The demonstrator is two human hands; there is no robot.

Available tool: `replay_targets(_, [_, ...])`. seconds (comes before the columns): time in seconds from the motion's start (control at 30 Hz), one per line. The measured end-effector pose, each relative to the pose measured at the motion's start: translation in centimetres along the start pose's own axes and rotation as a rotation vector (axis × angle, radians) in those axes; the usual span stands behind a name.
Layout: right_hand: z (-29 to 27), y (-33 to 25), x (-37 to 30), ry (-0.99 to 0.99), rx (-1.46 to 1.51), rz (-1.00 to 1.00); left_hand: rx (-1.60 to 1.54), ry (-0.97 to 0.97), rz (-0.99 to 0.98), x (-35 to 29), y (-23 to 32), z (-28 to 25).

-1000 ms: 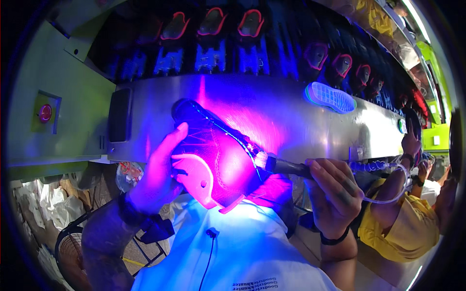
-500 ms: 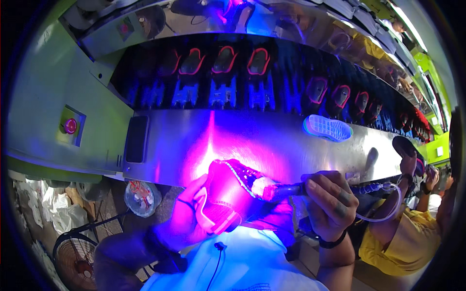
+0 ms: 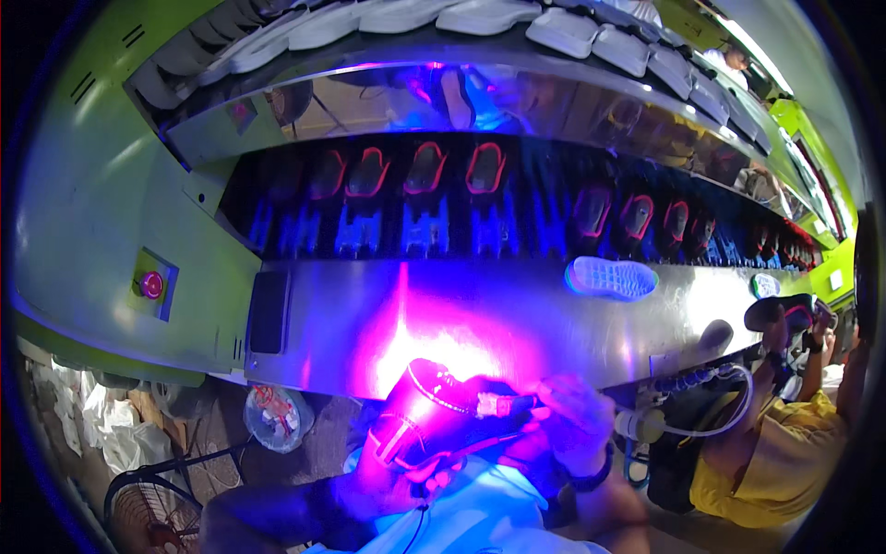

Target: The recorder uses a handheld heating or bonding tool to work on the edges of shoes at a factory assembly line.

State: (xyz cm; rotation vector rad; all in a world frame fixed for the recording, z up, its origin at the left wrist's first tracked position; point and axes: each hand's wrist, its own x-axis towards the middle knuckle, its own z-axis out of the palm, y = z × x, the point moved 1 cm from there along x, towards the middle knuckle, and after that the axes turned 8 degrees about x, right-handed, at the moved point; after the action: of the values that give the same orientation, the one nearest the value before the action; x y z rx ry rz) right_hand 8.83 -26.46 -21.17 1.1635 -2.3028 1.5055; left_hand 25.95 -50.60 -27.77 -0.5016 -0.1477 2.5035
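Observation:
Under strong pink and violet light, my left hand [image 3: 392, 485] grips a shoe upper [image 3: 411, 414] from below, just in front of the bench edge. Some of its fingers curl beneath the shoe. A dotted line of stitching or marking runs along the shoe's side. My right hand [image 3: 580, 423], with a dark band at the wrist, is closed round the handle of a brush [image 3: 496, 404]. The pale bristles lie against the shoe or just over it; the glare hides which. The shoe's far right end is partly hidden by the brush and my right hand.
A metal bench [image 3: 323, 355] spans the front, with a pale shoe sole [image 3: 612, 279] on it. Behind, shoes with red edges [image 3: 425, 169] ride a dark rack. A green cabinet [image 3: 101, 231], lined bin [image 3: 277, 420] and fan [image 3: 152, 512] stand left. At right, a co-worker in yellow [image 3: 775, 452] holds a shoe.
The whole view has tilted up. My left hand has turned the shoe upper and holds it more from below. My right hand has shifted left, bringing the brush further over the shoe.

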Motion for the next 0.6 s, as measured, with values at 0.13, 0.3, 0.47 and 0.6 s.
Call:
replay_targets(0.13, [1.1, 2.7, -1.7, 0.058, 0.417, 0.340, 0.238, -0.175, 0.047, 5.2, 1.8, -1.0])
replay_targets(0.3, [0.7, 7.1, -0.4, -0.132, 0.411, 0.364, 0.521, -0.321, -0.039, 12.9, 9.9, 3.7])
replay_targets(0.47, [-0.6, 13.4, -3.2, 0.380, 0.396, 0.631, 1.095, 0.243, 0.362, 15.1, 15.0, 12.1])
replay_targets(0.6, [-0.9, 14.0, -3.8, 0.530, 0.450, 0.696, 2.113, 0.202, 0.799, 28.1, 19.3, 19.5])
